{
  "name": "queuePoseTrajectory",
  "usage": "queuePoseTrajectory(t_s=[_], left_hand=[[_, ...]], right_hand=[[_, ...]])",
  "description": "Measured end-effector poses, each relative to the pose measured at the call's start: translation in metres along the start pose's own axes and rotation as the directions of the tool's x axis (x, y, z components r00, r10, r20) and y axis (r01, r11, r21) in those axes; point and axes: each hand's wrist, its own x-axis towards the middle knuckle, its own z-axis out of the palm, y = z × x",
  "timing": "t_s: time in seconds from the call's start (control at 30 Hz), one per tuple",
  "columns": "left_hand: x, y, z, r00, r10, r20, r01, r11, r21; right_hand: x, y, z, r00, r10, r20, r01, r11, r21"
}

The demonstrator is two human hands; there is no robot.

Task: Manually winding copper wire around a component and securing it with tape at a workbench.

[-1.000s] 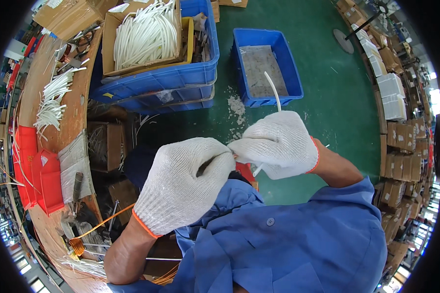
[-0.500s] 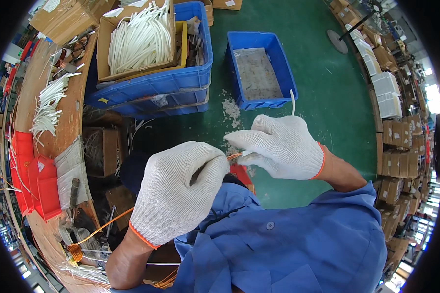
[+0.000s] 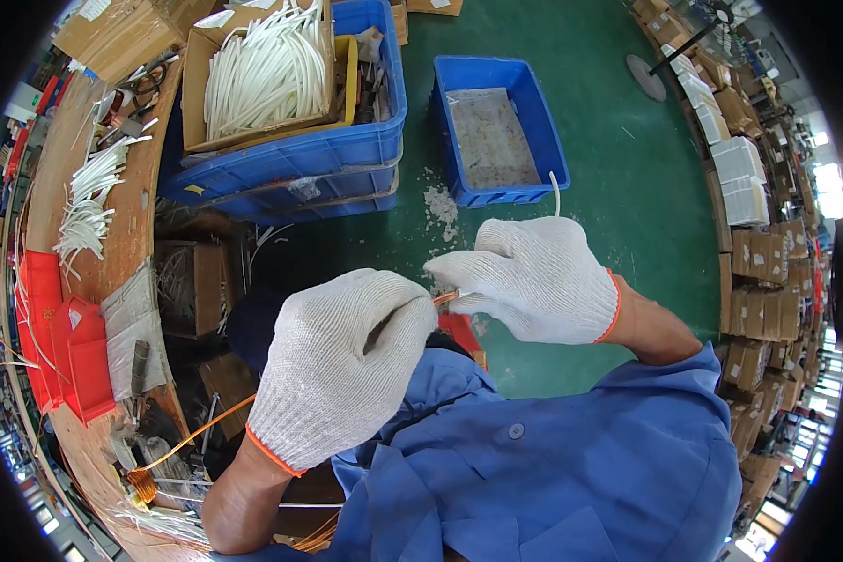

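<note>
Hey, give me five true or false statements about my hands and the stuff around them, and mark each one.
1. Both hands are bare. False: the left hand and right hand wear white gloves.
2. Some orange wire shows between the two hands. True.
3. A white tube sticks up beyond the right hand. True.
4. The red bins are on the left side of the view. True.
5. The open cardboard box holds red bins. False: it holds a bunch of white tubes.
</note>
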Motion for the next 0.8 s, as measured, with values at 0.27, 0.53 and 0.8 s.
queuePoseTrajectory(t_s=[0.27,0.53,0.8], left_hand=[[-0.002,-0.008,0.008,0.996,0.079,-0.047,-0.075,0.993,0.088],[-0.003,-0.008,0.007,0.981,-0.188,0.035,0.190,0.980,-0.056],[-0.028,-0.006,-0.042,0.957,-0.269,0.108,0.253,0.957,0.140]], right_hand=[[0.013,-0.007,-0.005,0.982,0.009,0.188,-0.011,1.000,0.010],[0.015,-0.004,0.007,0.973,-0.024,0.231,-0.009,0.990,0.139],[0.023,0.005,0.025,0.987,-0.102,0.128,0.076,0.978,0.194]])
